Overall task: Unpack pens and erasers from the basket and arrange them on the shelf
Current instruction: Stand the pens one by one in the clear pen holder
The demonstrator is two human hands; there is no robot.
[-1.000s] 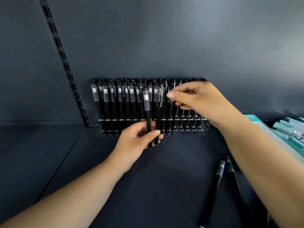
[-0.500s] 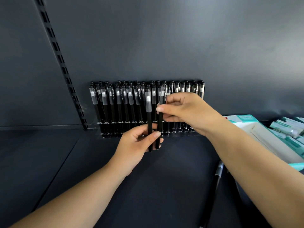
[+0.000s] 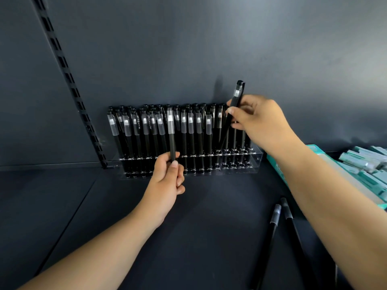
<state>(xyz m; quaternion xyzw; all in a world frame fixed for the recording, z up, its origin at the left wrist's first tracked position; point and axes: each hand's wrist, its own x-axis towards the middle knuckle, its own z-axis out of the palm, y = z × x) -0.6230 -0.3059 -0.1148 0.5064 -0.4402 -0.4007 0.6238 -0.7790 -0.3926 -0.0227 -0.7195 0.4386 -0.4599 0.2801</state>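
A clear acrylic pen rack (image 3: 256,159) stands against the back wall of the dark shelf (image 3: 62,206), filled with several upright black pens (image 3: 144,132). My left hand (image 3: 167,185) grips one black pen (image 3: 171,139) by its lower barrel, upright in front of the rack's middle. My right hand (image 3: 259,120) pinches another black pen (image 3: 235,105) and holds it tilted above the rack's right end, its lower tip near the open holes there. Two loose black pens (image 3: 272,237) lie on the shelf at the lower right.
A teal and white box (image 3: 314,160) of packaged items (image 3: 364,162) sits at the right edge of the shelf. A slotted metal upright (image 3: 69,80) runs down the back wall on the left. The shelf's left half is bare dark surface.
My right hand took one of the two pens from my left hand and carried it up and right to the rack's right end. My left hand keeps one pen.
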